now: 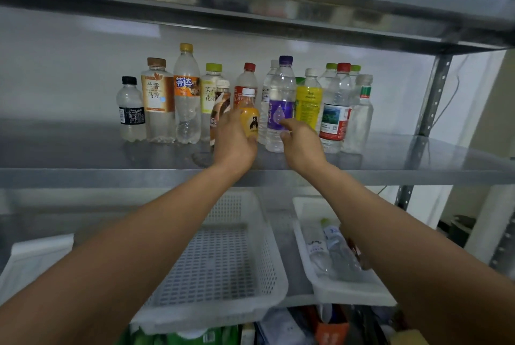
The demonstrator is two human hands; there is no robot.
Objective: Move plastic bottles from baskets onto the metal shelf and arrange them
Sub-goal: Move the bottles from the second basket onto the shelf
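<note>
Several plastic bottles stand in a row at the back of the metal shelf [83, 155]. My left hand [234, 146] grips a small orange bottle [250, 116] with a white cap and a bear label, upright near the middle of the row. My right hand [301, 143] reaches to the purple-labelled clear bottle [280, 110], fingertips touching its lower label with fingers loosely curled. On the lower shelf a white perforated basket [223, 261] holds nothing. A second white basket [334, 286] on its right holds a few clear bottles [334, 249].
An upper shelf [250, 1] hangs low over the bottles and carries cups at top right. The shelf's perforated upright [432, 99] stands at right. Packets and boxes [306, 328] sit below the baskets. A third white tray [33, 258] shows at lower left.
</note>
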